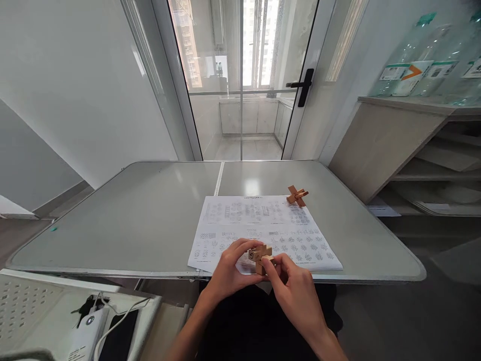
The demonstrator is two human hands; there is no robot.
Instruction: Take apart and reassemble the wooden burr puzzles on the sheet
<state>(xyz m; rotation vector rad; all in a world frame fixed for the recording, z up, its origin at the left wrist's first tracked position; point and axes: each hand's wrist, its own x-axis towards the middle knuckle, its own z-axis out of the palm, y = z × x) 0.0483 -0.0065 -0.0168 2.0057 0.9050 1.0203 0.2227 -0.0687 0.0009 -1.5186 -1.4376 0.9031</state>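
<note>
A small wooden burr puzzle (259, 254) of interlocking light and darker blocks is held just above the table's front edge. My left hand (233, 268) grips it from the left, with the fingers over its top and the thumb beneath. From the right, my right hand (291, 278) pinches a light block of it between thumb and fingers. A dark mark shows on one block's end. Under the hands lies a printed instruction sheet (240, 220) with rows of small diagrams. Another wooden puzzle, reddish brown and cross-shaped (296, 196), rests on the sheet's far right corner.
The grey folding table (161, 220) stands before a glass door (240, 125). Plastic bottles (413, 65) sit on a shelf unit (406, 135) at right. At lower left, a white cart (33, 311) holds a power bank (88, 331), a cable and a black phone (119, 338).
</note>
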